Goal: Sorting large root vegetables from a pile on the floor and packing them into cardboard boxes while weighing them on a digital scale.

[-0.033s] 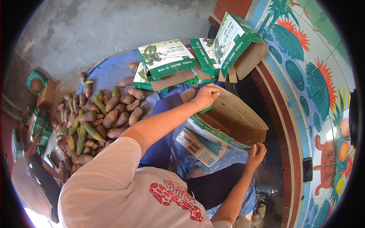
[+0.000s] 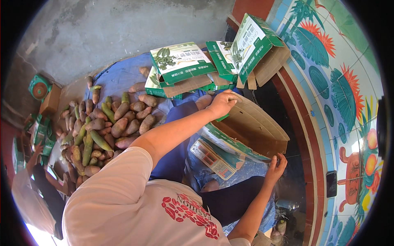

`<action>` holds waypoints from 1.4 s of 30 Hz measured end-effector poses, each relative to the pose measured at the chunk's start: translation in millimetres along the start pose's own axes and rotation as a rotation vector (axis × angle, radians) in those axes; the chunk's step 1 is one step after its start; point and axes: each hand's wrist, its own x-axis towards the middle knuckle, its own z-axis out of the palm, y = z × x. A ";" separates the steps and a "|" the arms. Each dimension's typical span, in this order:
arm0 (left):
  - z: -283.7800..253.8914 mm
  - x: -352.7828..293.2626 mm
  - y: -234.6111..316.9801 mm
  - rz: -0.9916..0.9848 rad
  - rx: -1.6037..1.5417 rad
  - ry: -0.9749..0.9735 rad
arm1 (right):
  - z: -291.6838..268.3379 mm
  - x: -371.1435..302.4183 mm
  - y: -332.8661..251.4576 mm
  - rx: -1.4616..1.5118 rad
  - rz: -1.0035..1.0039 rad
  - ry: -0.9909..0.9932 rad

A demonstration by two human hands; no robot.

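Fingers of my left hand curl over the cardboard box rim; my right hand pinches its lower corner.

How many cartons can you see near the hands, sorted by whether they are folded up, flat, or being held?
Carton held open by left hand and right hand: 1
Folded-up green and white cartons: 2
Flat cartons in the stack underneath: cannot tell, they overlap
Total countable: 3

Green-white box, brown inside
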 end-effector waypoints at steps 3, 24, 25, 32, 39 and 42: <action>-16.5 -0.7 -21.5 0.065 0.242 -0.013 | 6.1 5.4 -16.7 -0.065 -0.103 -0.027; -32.2 -73.3 -32.4 -0.335 -0.340 0.170 | -3.5 -0.3 -51.9 -0.367 -0.216 -0.091; -31.4 -74.1 -32.0 -0.319 -0.332 0.145 | -8.0 -1.7 -53.2 -0.377 -0.235 -0.073; -21.3 -82.7 -42.0 -0.254 -0.167 -0.046 | -16.6 -10.4 -53.3 -0.515 -0.195 -0.163; -17.5 -90.2 -38.9 -0.239 -0.069 -0.066 | -9.1 -5.8 -93.7 -0.545 -0.332 -0.248; -15.6 -91.8 -34.9 -0.226 -0.035 -0.122 | -7.6 -18.3 -89.5 -0.511 -0.304 -0.332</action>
